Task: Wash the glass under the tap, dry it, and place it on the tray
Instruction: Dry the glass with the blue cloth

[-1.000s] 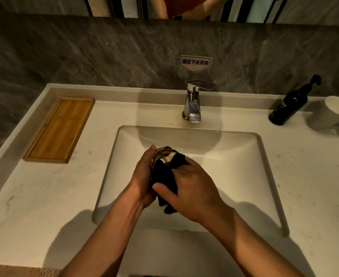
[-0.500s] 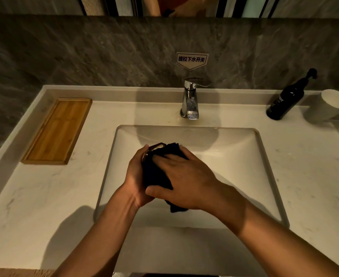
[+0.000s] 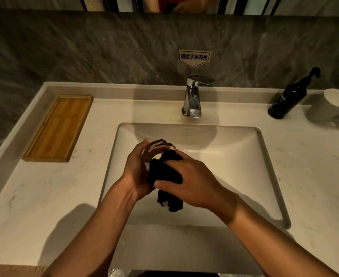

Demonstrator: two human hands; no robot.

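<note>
1. Head view shows the glass [image 3: 156, 151] held over the sink [image 3: 214, 166] at centre frame, tilted with its mouth toward the upper right.
2. The left hand [image 3: 137, 174] is wrapped around the glass's wall, gripping it from the left. The right hand [image 3: 192, 186] is closed on a dark cloth [image 3: 164, 172], pressing it against the glass near the rim; a tail of cloth hangs below the hands.
3. Judged from its faceted, clear look, the glass is rigid, breakable and probably slick while damp, and it would chip on the hard basin if dropped. A firm wrap around the body suits it best, not a pinch on the rim.
4. The cloth looks soft and limp, so it adds friction but no support.
5. The tap [image 3: 192, 96] stands above the sink at upper centre; no water stream is visible.
6. The wooden tray [image 3: 58, 126] lies at left of frame on the pale counter [image 3: 45, 196], well apart from the hands.
7. A dark bottle [image 3: 286, 100] and a white mug [image 3: 332, 104] sit at upper right; the wall behind is grey stone, the light dim and warm.
</note>
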